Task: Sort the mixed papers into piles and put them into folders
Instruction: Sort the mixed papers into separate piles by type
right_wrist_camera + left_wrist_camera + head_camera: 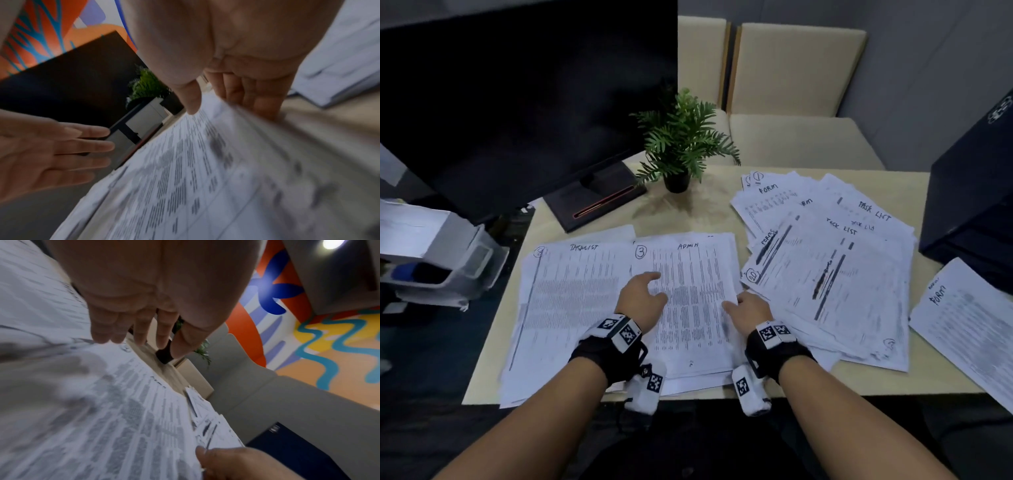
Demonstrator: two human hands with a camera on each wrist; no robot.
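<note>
Between left hand (641, 296) and right hand (752, 310): ADMIN sheet (690, 274), long axis running away.
Right fingers (730, 305): pinching its right edge.
Left fingers (652, 277): spread, over its left side.

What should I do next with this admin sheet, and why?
Probably lower the white printed paper sheet headed ADMIN flat onto the paper stack beneath and let go: the right-hand grip pinches its lifted right edge, and the open left-hand grip is over it, ready to smooth it.
</note>
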